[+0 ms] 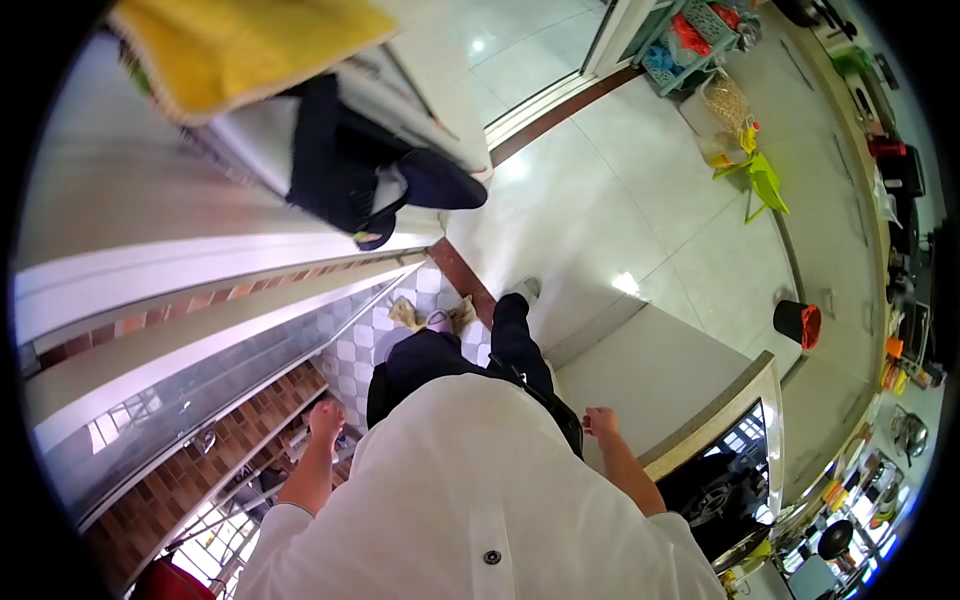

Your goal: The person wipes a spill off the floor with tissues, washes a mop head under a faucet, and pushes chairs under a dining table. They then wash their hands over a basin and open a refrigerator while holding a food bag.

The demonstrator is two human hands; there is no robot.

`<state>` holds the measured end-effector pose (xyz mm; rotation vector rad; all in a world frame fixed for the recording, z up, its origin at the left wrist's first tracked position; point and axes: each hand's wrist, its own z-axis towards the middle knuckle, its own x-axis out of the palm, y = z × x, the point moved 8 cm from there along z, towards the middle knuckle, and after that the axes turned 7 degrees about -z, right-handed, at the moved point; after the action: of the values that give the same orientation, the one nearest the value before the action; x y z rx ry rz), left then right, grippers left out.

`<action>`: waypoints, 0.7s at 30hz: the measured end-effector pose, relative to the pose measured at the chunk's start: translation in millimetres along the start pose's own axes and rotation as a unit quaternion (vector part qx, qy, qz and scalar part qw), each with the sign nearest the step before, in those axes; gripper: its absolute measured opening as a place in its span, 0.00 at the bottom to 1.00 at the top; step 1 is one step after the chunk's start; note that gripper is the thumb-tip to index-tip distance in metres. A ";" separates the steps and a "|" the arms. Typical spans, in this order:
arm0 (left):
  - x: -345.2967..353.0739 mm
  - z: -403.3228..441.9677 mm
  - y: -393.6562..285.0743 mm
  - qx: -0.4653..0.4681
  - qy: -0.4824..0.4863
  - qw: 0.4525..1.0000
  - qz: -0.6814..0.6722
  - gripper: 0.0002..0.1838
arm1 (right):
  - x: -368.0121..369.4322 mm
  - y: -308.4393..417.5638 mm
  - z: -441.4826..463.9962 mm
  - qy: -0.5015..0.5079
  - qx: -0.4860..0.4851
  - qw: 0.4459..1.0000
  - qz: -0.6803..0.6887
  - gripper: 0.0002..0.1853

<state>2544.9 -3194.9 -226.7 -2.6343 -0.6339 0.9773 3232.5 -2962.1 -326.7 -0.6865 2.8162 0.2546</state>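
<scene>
At the far left we see one stretch of brown brick-patterned tiles (215,440), and above it one yellow cloth (250,50) draped over a white surface. Just to the right of that cloth hangs one dark fabric item (335,165); we cannot tell what it is.

We count two hands of the wearer. The left hand (326,418) is raised beside the body, nearest to the brick-patterned tiles; its fingers look curled, but we cannot tell how far it is closed. On the checkered floor (365,325) lie two tan cloths (405,313), one on each side of one foot; the other foot is on the pale floor. In the middle is one white shirt (480,460), one button showing, above two dark trouser legs.

The right hand (601,422) hangs beside the body, nearest to one white panel (640,365); its fingers also look curled, and we cannot tell whether it is fully closed. Further right are one glossy black panel (720,480), one lime-green stool (763,185) and one black bin (790,322) with a red liner. Along the far right runs one counter (868,160), crowded with more items than we can count.
</scene>
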 end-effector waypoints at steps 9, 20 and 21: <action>-59.5 82.6 55.1 0.051 0.030 0.990 -0.124 0.11 | 76.9 18.2 -23.5 -0.097 -0.035 0.993 0.059 0.11; -140.8 149.4 76.2 0.043 0.040 0.991 -0.124 0.14 | 219.0 -27.8 -120.0 -0.091 -0.151 0.982 0.064 0.12; -138.2 147.3 78.3 0.051 0.042 0.989 -0.130 0.14 | 217.7 -36.3 -112.5 -0.097 -0.158 0.982 0.035 0.11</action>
<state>2377.1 -3316.7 -289.2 -2.4141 -0.8567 0.7946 3041.2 -3112.5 -280.3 -0.5873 2.6393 0.7513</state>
